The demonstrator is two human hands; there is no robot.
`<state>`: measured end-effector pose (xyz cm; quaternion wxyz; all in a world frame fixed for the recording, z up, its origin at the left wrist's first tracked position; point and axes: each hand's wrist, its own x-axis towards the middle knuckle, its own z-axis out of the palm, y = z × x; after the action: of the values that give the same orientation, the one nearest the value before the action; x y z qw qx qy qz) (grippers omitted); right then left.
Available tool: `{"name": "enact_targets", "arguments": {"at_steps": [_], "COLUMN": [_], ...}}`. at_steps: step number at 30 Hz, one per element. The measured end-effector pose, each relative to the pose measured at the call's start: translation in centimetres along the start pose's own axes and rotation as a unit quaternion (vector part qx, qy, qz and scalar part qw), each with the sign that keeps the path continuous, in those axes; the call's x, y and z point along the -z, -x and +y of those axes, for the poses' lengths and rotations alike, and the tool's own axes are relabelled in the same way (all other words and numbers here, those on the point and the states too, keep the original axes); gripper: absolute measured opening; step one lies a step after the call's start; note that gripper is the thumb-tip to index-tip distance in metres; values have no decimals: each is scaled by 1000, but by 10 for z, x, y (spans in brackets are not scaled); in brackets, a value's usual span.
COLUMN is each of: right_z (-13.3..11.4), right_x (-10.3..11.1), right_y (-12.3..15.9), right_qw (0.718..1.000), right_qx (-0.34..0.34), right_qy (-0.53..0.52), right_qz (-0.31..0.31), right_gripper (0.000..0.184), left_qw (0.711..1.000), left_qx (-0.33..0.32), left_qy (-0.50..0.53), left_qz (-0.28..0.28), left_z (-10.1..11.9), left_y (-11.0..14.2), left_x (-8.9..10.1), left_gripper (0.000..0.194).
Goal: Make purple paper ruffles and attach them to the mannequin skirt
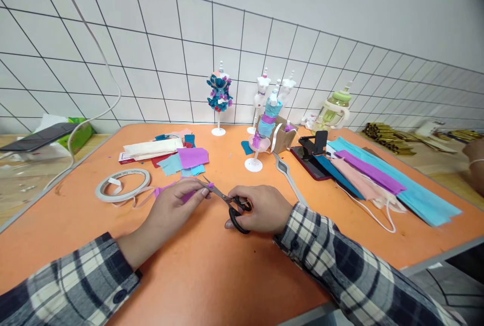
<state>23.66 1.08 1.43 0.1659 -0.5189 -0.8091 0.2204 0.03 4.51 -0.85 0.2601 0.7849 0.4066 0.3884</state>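
My right hand (262,207) is closed around the black handles of a pair of scissors (224,196), whose blades point left toward my other hand. Between the fingertips of my left hand (176,202) is pinched a small purple piece of crepe paper (210,185), with the scissor blades right at it. Behind the left hand lies a larger purple crepe paper strip (161,190), partly covered by the fingers. Beyond both hands stands a mini dress form (266,127) on a white base, wrapped in light blue and purple paper.
A tape roll (102,191) lies at left, near stacked purple and blue paper pieces (192,158). Farther back is a decorated dress form (219,94). Tweezers (289,177), a phone (308,165), folded crepe paper (434,202) and a bottle (333,109) are on the right. Someone's arm (474,159) shows at the right edge.
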Motion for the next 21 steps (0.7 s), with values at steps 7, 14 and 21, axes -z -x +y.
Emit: {"name": "enact_targets", "arguments": {"at_steps": [7, 14, 21], "right_z": [1, 3, 5], "right_x": [0, 0, 0], "right_y": [0, -1, -1], "right_qw": [1000, 1000, 1000], "right_qx": [-2, 1, 0], "right_qy": [-16, -12, 6], "right_qz": [-3, -8, -14], "right_gripper": [42, 43, 45], "left_qw": [1000, 1000, 1000], "left_qx": [19, 13, 17], "left_qy": [-19, -12, -14], "left_qz": [3, -7, -13], "left_z": [2, 7, 11], "left_y": [-2, -4, -5], "left_x": [1, 4, 4], "left_gripper": [33, 36, 35]}}
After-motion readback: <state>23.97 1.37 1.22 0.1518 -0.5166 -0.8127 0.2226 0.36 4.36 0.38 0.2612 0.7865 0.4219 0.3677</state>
